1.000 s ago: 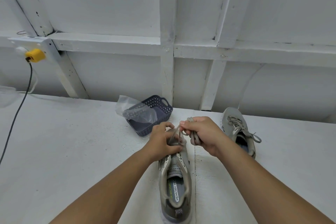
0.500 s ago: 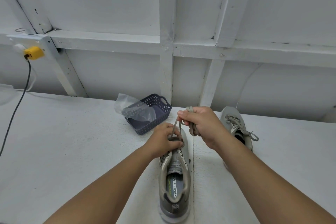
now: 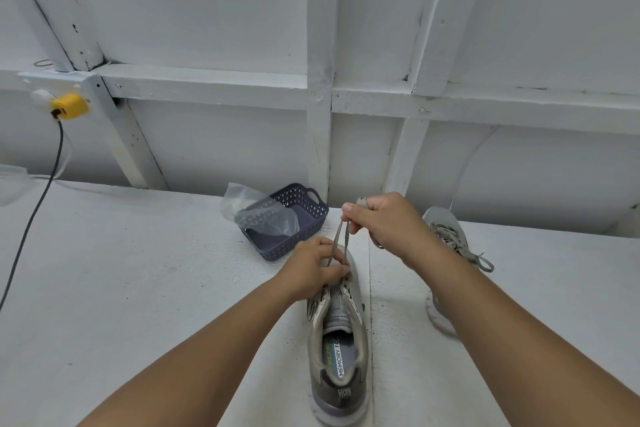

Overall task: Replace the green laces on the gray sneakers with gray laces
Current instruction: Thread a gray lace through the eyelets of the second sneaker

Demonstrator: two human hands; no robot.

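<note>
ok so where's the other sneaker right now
In the head view the second sneaker lies on the white table at right, partly behind the right hand and forearm, right of the sneaker being laced.

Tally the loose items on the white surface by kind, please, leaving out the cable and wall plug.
Sneakers: 2, near sneaker and far sneaker
Baskets: 1, basket
Plastic bags: 1, plastic bag
Laces being threaded: 1, lace
Total: 5
</note>
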